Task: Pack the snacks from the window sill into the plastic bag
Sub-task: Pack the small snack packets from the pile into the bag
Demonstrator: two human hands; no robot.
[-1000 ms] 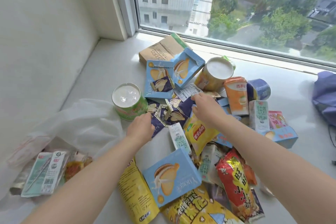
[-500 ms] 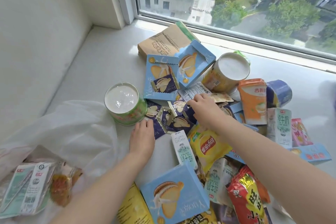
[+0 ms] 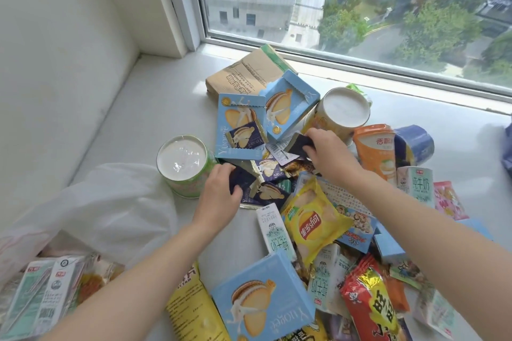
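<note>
**Both hands in the snack pile on the sill**

The pale white window sill (image 3: 110,124) runs into a corner between a cream wall (image 3: 55,36) and a large window (image 3: 332,8) that looks down on buildings and trees.

Left of the green-sided round tub with a white lid (image 3: 181,166), and nearer the camera, the translucent white plastic bag (image 3: 110,210) lies slumped on the sill. White-and-green cartons show through its near end. Just right of the tub, the left hand (image 3: 219,196) pinches a small dark navy foil sachet (image 3: 239,178) between thumb and fingers. Right of the tub and a little farther back lies an opened light-blue cardboard box (image 3: 235,119) printed "Yuoeee", with a biscuit sachet in its torn window. Behind that box is a brown cardboard carton (image 3: 246,75) with printing too skewed to read.

Further right of the tub, the right hand (image 3: 329,152) has its fingers curled round a second dark navy sachet (image 3: 300,144), in front of a yellow round tub with a white lid (image 3: 340,116). Right of the green tub and nearer, a yellow crisp bag (image 3: 313,221) reads "Lay's", and a closed light-blue box (image 3: 263,296) again reads "Yuoeee". Far right of the tub sit an orange paper cup (image 3: 378,152) and a white-and-green milk carton (image 3: 415,185), both with Chinese characters, and nearer the camera a red foil packet (image 3: 371,304) with bold yellow lettering.
</note>
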